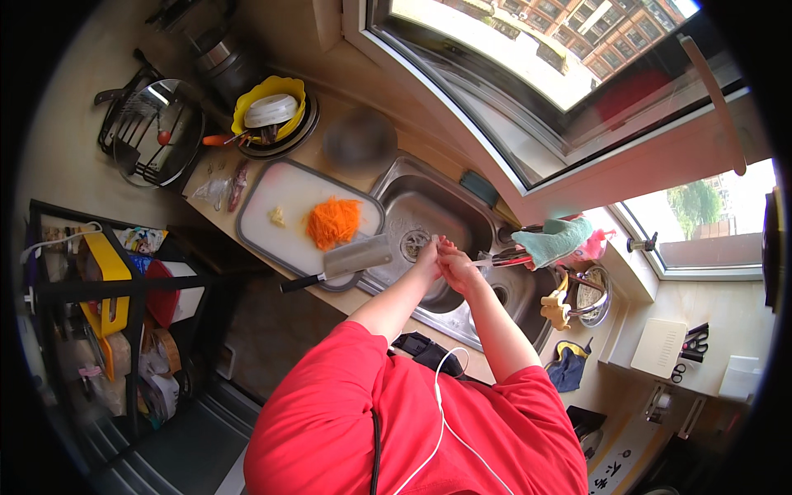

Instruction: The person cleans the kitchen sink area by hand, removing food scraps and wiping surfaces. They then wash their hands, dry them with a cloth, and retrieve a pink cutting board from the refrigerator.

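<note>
My left hand (428, 255) and my right hand (456, 271) are pressed together over the stainless steel double sink (396, 185), beside the drain strainer (413, 245). Their fingers overlap, and whether anything is between them is hidden. A pale streak, perhaps running water, reaches my right wrist from the tap side. To the left, a white cutting board (266, 241) with a grey rim bears a heap of orange shreds, likely carrot (334, 221), and a small pile of pale yellow chopped bits (276, 216). A cleaver (359, 255) lies across the board's near edge, its blade tip over the sink.
A turquoise cloth (554, 241) hangs right of the sink. Behind the board stand a yellow scalloped bowl (238, 114) and a blurred round grey thing (360, 143). A glass lid (185, 133) leans at the left. The open window sash (445, 105) juts inward above the sink.
</note>
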`<action>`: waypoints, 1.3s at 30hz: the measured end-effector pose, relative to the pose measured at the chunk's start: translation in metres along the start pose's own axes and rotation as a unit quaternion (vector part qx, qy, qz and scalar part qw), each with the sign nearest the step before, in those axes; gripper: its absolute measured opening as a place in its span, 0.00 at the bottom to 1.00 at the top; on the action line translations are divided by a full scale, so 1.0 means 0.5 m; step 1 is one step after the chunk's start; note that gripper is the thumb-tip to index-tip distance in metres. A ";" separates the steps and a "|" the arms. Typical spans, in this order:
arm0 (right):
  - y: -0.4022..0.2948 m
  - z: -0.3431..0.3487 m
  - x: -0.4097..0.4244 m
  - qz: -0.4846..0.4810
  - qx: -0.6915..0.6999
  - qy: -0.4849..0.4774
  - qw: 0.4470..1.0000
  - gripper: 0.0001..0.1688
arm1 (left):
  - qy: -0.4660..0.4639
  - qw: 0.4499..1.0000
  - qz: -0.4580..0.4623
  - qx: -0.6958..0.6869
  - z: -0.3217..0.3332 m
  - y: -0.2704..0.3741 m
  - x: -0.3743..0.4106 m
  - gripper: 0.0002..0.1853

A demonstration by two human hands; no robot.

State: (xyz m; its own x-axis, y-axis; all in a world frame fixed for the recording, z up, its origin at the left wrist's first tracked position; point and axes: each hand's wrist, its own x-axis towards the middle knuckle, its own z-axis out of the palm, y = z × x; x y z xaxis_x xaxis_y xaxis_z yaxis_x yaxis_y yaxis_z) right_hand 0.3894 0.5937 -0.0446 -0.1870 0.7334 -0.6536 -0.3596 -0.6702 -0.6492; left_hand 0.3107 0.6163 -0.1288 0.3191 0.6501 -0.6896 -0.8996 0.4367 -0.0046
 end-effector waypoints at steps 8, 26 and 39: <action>-0.013 -0.152 -0.065 -0.059 -0.168 0.143 0.974 0.15 | 0.081 0.982 0.049 0.162 0.000 -0.124 0.038 0.22; -0.098 -0.446 -0.151 -0.115 -0.159 0.353 0.915 0.44 | 0.153 0.939 0.016 0.307 0.134 -0.037 -0.080 0.27; -0.296 -0.284 -0.315 -0.460 -0.266 0.092 0.842 0.30 | -0.040 0.939 0.089 0.330 0.359 -0.059 -0.341 0.12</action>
State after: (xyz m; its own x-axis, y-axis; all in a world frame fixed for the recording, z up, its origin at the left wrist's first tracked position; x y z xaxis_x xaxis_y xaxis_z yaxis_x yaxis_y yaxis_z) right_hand 0.6019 0.5610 0.0990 0.1094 0.9727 0.2049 0.1953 0.1811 -0.9639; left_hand 0.3364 0.6043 0.1192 0.2264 0.7830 -0.5794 -0.5681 0.5893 0.5745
